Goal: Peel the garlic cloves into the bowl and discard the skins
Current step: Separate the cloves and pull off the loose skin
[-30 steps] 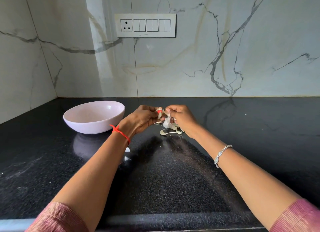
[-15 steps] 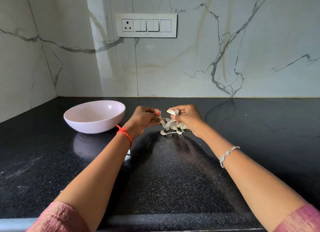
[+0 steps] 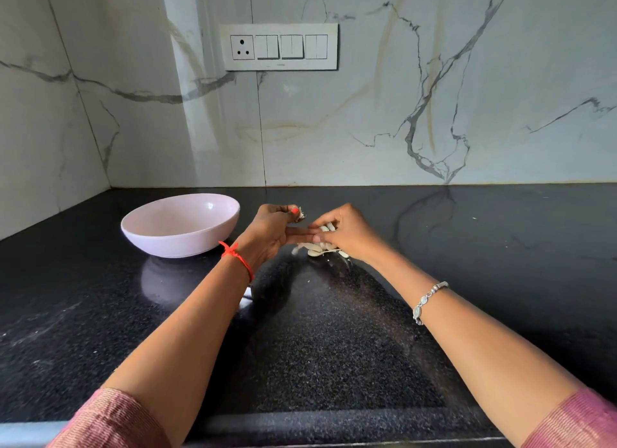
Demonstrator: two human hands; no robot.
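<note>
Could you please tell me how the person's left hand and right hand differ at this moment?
The left hand pinches a small papery garlic skin scrap at its thumb tip; the right hand curls round pale garlic cloves. The left hand sits nearer the pale pink round bowl than the right hand. The left hand's wrist wears a red thread band, the right hand's a silver chain bracelet. Both hover above the black speckled stone counter.
</note>
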